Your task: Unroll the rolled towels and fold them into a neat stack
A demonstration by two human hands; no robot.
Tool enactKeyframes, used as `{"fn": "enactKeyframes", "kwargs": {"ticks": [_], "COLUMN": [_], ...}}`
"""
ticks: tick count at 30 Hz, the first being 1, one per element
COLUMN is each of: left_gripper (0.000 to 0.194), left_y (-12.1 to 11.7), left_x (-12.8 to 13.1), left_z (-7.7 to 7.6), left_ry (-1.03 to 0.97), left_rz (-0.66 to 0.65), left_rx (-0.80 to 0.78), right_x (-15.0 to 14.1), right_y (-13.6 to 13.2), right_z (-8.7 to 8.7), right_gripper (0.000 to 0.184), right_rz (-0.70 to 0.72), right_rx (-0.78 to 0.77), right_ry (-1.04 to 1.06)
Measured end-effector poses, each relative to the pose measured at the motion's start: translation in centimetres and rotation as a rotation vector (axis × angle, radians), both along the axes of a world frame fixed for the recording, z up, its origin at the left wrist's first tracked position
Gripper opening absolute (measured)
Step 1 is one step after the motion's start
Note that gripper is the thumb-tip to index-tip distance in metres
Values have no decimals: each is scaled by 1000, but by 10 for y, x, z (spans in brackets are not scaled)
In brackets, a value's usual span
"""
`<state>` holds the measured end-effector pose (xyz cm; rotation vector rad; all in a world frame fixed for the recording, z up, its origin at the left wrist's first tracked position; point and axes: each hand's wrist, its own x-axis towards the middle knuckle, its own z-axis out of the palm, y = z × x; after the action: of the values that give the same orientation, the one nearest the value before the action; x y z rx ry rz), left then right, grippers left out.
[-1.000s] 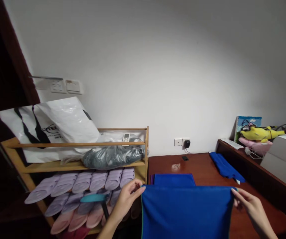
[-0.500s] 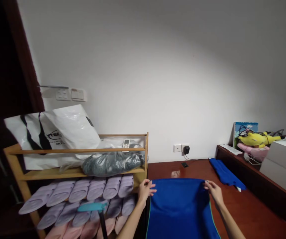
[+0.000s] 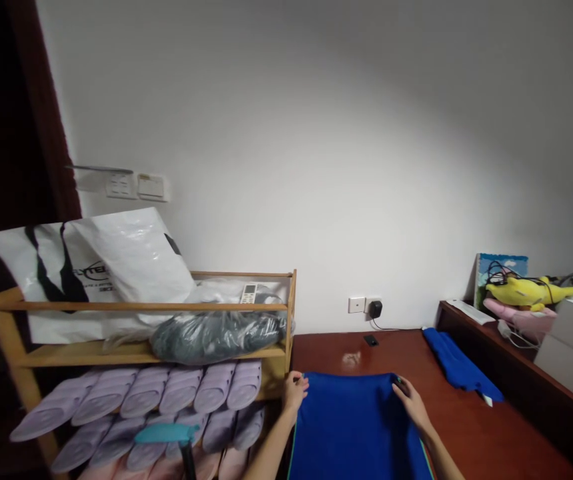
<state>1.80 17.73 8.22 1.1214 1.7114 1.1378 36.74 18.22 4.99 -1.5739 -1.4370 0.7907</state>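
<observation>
A blue cloth (image 3: 356, 427) lies spread on the dark red wooden table (image 3: 476, 433) in front of me. My left hand (image 3: 295, 392) pinches its far left corner with fingers closed. At the far right corner my right hand (image 3: 410, 400) rests with fingers closed on the cloth's edge. Both forearms reach in from the bottom of the view.
A second blue cloth (image 3: 459, 365) lies folded at the table's right. A wooden rack (image 3: 166, 313) with several lilac and pink slippers, plastic bags and a remote stands left. A small dark object (image 3: 371, 340) lies by the wall socket. A shelf with a yellow plush toy (image 3: 531, 291) and boxes is at right.
The cloth, held up and stretched wide a second ago, has been carried forward and laid down on the table. Both hands have moved away from me and closer together.
</observation>
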Motion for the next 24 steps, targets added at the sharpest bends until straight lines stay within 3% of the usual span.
{"fn": "enactKeyframes", "kwargs": {"ticks": [5, 9, 12, 14, 19, 24], "left_gripper": [57, 53, 54, 55, 56, 54], "left_y": [-21, -41, -42, -39, -35, -32], "left_x": [52, 66, 51, 38, 20, 18], "left_z": [-29, -51, -56, -56, -65, -72], "left_ry": [309, 595, 886, 961, 973, 992], "left_rz": [-120, -326, -358, -317, -289, -266], "left_rx": [89, 157, 81, -6, -20, 14], "right_x": [-63, -97, -86, -68, -38, -39], "right_y": [-10, -23, -21, -16, -6, -4], "right_z": [-32, -49, -57, -62, -78, -80], "right_gripper": [78, 67, 65, 66, 69, 67], "right_rz": [121, 219, 150, 53, -33, -36], "right_rx": [-30, -14, -9, -59, -146, -183], "right_ry": [-255, -507, -735, -777, -733, -795]}}
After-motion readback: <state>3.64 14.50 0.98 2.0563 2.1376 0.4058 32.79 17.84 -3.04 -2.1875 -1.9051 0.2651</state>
